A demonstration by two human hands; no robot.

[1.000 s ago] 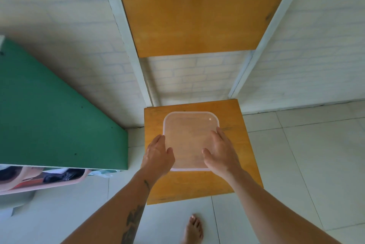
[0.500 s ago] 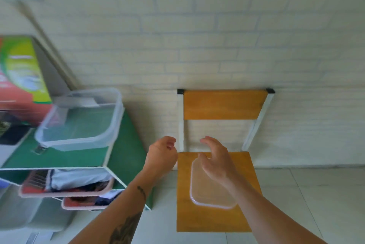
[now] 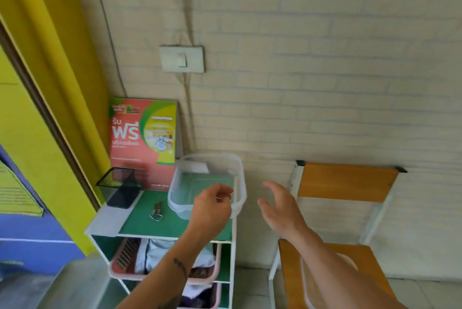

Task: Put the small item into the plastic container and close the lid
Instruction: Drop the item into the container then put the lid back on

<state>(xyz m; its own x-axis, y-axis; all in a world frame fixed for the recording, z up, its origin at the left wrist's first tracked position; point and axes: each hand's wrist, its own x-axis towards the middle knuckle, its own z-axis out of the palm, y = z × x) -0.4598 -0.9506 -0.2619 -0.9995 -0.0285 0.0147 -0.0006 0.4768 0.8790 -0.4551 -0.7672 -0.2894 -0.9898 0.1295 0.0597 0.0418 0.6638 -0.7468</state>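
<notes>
A clear plastic container (image 3: 197, 178) without its lid stands on the green shelf top (image 3: 140, 218), by the right edge. My left hand (image 3: 212, 206) hovers in front of its near wall, fingers loosely curled, holding nothing. My right hand (image 3: 280, 206) is open in the air to the right of the container, off the shelf. The clear lid (image 3: 350, 262) lies on the wooden chair seat (image 3: 365, 253), mostly hidden under my right forearm. A small metal item, a bunch of keys (image 3: 157, 211), lies on the shelf top left of the container.
A black mesh holder (image 3: 120, 188) and a red-green poster board (image 3: 142, 141) stand at the back of the shelf. Pink baskets with cloth (image 3: 160, 256) fill the shelves below. A light switch (image 3: 182, 59) is on the brick wall. A yellow door frame (image 3: 50, 83) is at left.
Both hands have left the lid on the chair seat and risen up and leftward. The view has swung from the chair to the shelf with the container.
</notes>
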